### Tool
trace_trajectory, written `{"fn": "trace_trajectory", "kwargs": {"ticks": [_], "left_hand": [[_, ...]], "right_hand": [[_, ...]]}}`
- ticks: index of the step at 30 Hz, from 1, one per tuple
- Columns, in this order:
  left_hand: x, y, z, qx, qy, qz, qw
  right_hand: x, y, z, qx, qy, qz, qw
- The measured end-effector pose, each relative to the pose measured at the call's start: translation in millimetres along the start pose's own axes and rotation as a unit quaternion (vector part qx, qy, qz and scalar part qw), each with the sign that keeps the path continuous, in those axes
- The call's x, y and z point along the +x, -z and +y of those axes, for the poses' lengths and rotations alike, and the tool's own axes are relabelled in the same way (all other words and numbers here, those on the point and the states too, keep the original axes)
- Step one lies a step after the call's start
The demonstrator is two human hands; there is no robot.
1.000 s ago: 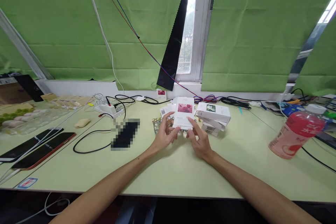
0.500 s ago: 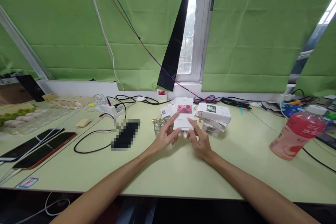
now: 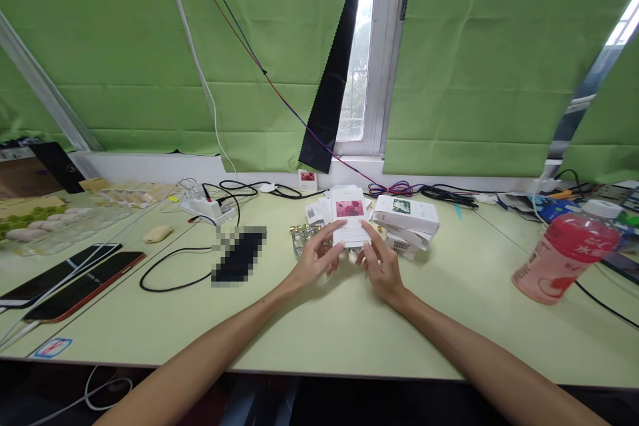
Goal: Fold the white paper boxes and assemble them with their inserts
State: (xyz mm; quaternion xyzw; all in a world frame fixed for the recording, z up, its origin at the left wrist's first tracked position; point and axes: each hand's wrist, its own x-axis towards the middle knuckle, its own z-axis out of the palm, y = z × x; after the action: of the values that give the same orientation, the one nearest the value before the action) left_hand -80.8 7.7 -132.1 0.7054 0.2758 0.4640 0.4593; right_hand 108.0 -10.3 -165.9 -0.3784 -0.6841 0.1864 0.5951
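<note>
Both hands grip a small white cardboard box (image 3: 350,226) with a pink flower picture, its front tilted toward me. My left hand (image 3: 319,257) pinches its lower left edge between thumb and fingers. At the lower right edge, my right hand (image 3: 382,266) does the same. Close behind the box lie other white pieces of carton (image 3: 316,214), partly covered by it. Small clear glass containers with gold-coloured parts (image 3: 299,239) sit just left of the box. To the right, a white box with a green-and-white picture (image 3: 407,212) rests on other white cartons (image 3: 401,247).
A pink drink bottle (image 3: 565,253) stands at the right. Phones (image 3: 90,283) with white cables lie at the left, near egg-like items in a clear tray (image 3: 44,231). A power strip (image 3: 207,206) and bundled cables (image 3: 399,188) run along the back.
The box's top has tipped slightly left, and its picture sits a little lower. My right fingers have shifted slightly along its edge; my left hand keeps its place.
</note>
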Motion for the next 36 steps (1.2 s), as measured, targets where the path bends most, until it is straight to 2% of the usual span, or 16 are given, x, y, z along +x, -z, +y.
{"fn": "trace_trajectory", "kwargs": {"ticks": [8,21,36], "left_hand": [[-1.9,-1.6,-1.2,0.02,0.004,-0.001,1.0],[-2.6,-1.7,-0.9,0.012,-0.006,0.011,1.0],[-3.5,-2.2,-6.7,0.108,-0.008,0.044,0.993]], "right_hand": [[3.0,-0.8,-2.9,0.068,-0.046,-0.005,0.997],[1.7,-1.8,-2.8,0.03,-0.048,-0.01,0.998],[2.7,-0.9,-5.5,0.017,-0.046,-0.001,0.999]]}}
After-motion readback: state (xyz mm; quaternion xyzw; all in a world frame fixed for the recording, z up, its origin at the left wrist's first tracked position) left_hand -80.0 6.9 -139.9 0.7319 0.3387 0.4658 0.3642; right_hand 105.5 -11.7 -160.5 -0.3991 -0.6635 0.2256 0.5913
